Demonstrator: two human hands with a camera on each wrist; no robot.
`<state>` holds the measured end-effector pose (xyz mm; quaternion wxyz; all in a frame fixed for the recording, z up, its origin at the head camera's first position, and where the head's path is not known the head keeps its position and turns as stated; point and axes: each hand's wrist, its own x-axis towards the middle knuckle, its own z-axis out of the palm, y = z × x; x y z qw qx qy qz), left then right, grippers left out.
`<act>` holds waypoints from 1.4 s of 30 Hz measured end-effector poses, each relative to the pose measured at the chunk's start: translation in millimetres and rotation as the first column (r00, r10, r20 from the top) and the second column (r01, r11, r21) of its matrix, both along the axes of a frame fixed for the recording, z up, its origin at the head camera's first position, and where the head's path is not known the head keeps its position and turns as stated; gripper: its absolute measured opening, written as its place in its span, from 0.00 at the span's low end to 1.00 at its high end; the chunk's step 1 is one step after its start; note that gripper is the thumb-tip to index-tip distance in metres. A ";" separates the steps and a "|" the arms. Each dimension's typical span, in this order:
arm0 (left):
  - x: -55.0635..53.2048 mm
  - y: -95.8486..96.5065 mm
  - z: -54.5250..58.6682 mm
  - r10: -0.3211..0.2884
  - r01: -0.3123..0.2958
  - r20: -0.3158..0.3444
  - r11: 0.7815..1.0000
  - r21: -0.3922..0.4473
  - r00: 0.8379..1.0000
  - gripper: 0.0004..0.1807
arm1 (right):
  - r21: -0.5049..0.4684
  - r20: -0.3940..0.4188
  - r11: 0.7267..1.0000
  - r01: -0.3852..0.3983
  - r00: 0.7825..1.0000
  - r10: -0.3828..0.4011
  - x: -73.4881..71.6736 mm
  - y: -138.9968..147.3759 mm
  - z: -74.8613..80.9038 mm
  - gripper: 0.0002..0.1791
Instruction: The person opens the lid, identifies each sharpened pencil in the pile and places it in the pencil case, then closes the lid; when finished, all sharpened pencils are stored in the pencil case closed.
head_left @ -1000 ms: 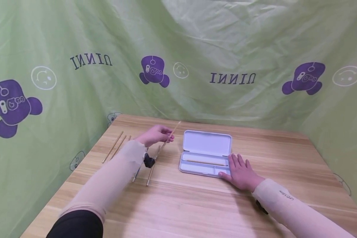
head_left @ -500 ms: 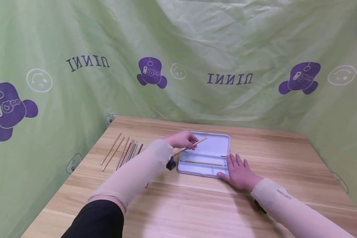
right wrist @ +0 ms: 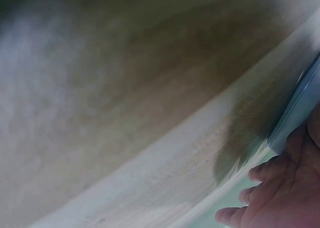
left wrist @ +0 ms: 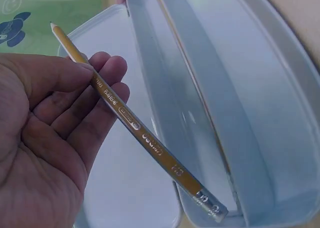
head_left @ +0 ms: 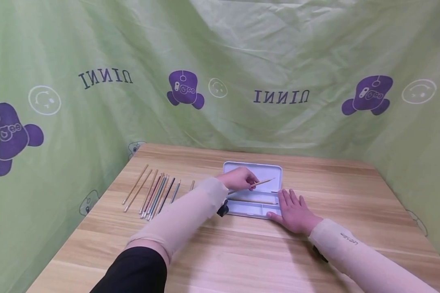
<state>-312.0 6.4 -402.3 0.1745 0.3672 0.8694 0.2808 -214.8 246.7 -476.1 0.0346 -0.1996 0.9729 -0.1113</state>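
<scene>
My left hand (head_left: 240, 178) pinches a yellow-brown pencil (left wrist: 132, 118) between thumb and fingers, over the open pencil case. The pencil's sharpened tip points up and away; its metal-capped end hangs over the case in the left wrist view. The case (head_left: 242, 209) is pale bluish white, its lid (head_left: 238, 166) raised at the back. Another pencil (head_left: 254, 201) lies lengthwise in its long rear compartment. With fingers spread straight, my right hand (head_left: 297, 213) rests at the case's right end, thumb at the front corner. Only the right fingers and palm show in the right wrist view.
On the wooden table (head_left: 220, 260), several pencils (head_left: 155, 195) lie in a loose row left of the case. One more pencil (head_left: 192, 185) is mostly hidden by my left forearm. A green printed curtain (head_left: 220, 122) hangs around the table's back and sides.
My left hand has carried the pencil rightward from beside the case to above its inside, turning it closer to level. The right hand has stayed at the case's right end.
</scene>
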 end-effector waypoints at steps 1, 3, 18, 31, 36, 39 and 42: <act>-0.3 1.5 -2.4 -0.003 0.003 -0.011 1.000 -0.005 1.000 0.15 | 0.003 0.002 1.000 0.000 1.000 0.000 0.5 -0.4 0.8 0.58; -1.8 4.2 -7.9 -0.012 0.012 -0.032 1.000 -0.017 0.999 0.14 | 0.007 0.009 1.000 -0.005 1.000 0.005 2.1 -1.9 3.7 0.57; -0.1 9.4 -35.5 -0.039 0.016 -0.124 0.983 -0.181 0.991 0.12 | 0.001 0.030 1.000 -0.004 1.000 0.004 6.5 -5.9 4.1 0.54; 2.1 -41.6 -14.0 0.168 -0.156 -0.087 0.980 0.124 0.982 0.13 | -0.006 0.058 1.000 -0.012 0.998 0.012 4.8 -4.9 10.9 0.57; 1.5 -79.1 -2.7 0.258 -0.256 0.008 0.950 0.177 0.966 0.14 | 0.017 0.044 1.000 -0.014 0.999 0.013 -0.5 -1.4 4.4 0.59; -0.3 -99.9 -1.1 0.291 -0.296 0.054 0.934 0.202 0.955 0.16 | 0.025 0.034 1.000 -0.007 0.999 0.006 -3.2 1.1 -1.0 0.58; -1.5 -119.3 -0.5 0.330 -0.341 0.086 0.915 0.217 0.940 0.18 | 0.019 0.025 1.000 -0.004 1.000 0.003 -4.9 2.9 -5.0 0.57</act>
